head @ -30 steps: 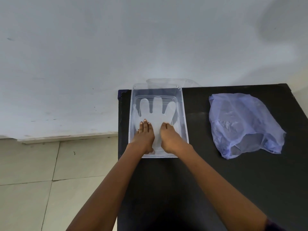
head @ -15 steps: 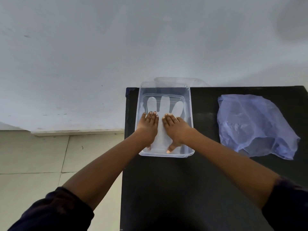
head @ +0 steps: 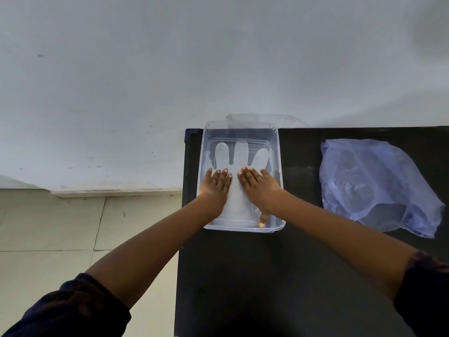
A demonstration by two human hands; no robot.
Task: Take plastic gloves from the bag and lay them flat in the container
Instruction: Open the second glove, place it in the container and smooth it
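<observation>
A clear plastic container (head: 278, 152) sits at the back left corner of the black table. A translucent plastic glove (head: 239, 156) lies flat inside it, fingers pointing toward the wall. My left hand (head: 216, 184) and my right hand (head: 258, 188) rest palm down on the glove's lower part, side by side, fingers spread and flat. Neither hand grips anything. To the right lies the pale blue plastic bag (head: 374, 183), crumpled, its opening facing the near right.
The black table (head: 279, 276) ends just left of the container, with tiled floor (head: 60, 234) beyond. A white wall (head: 218, 57) stands right behind the table. A clear lid (head: 257, 119) leans behind the container.
Both hands have slid forward over the glove, from its cuff toward its fingers, pressing it flat. The camera view has shifted slightly left.
</observation>
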